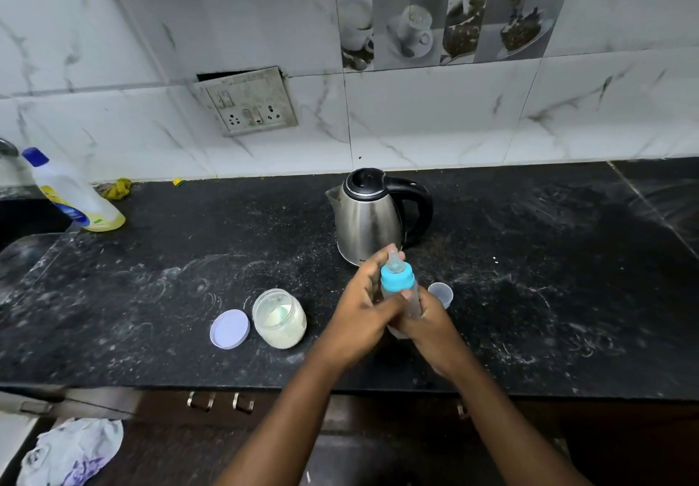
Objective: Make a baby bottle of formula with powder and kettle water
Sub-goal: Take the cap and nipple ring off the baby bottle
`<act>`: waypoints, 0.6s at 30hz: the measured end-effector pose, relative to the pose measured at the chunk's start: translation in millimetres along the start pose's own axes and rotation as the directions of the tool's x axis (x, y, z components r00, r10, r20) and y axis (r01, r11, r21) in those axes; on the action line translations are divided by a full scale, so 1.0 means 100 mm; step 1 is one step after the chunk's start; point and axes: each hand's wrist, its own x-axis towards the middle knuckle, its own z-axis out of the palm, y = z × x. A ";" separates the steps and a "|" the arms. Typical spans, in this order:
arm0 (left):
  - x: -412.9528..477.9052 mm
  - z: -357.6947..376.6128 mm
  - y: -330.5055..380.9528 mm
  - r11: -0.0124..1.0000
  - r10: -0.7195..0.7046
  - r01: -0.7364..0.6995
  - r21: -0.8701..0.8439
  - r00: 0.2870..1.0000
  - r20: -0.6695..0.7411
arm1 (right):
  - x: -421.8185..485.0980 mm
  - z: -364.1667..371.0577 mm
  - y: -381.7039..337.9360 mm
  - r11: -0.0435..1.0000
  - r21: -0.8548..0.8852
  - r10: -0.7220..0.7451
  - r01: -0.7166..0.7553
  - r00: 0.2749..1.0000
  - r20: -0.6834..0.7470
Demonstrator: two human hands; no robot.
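Note:
A clear baby bottle (401, 289) with a blue collar and a teat stands tilted above the black counter (151, 296), held in both hands. My left hand (363, 311) wraps its left side, fingers near the teat. My right hand (431, 319) grips the bottle's body from the right and below. Behind them stands a steel kettle (367, 217) with a black handle and a closed lid. An open jar of pale powder (280, 319) sits to the left, its lilac lid (229, 329) lying beside it. The bottle's clear cap (441, 293) rests just right of the bottle.
A detergent bottle (72, 194) with a blue cap leans at the far left by the sink edge. A yellow scrubber (117, 188) lies against the wall. A wall socket plate (249, 101) hangs above the counter. A crumpled bag (72, 451) lies on the floor at lower left.

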 end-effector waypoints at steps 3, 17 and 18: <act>0.04 -0.13 0.07 0.997 0.025 -0.025 0.067 1.000 -0.009 | -0.01 -0.08 0.01 0.998 -0.054 -0.017 0.020 0.998 0.066; 0.07 -0.31 -0.34 0.969 0.032 -0.043 0.243 0.998 0.046 | 0.02 -0.01 0.37 0.924 -0.382 -0.061 0.037 0.997 -0.050; 0.07 -0.32 -0.37 0.957 0.043 -0.045 0.288 0.999 0.013 | 0.00 -0.02 0.37 0.918 -0.395 -0.053 0.032 0.998 -0.043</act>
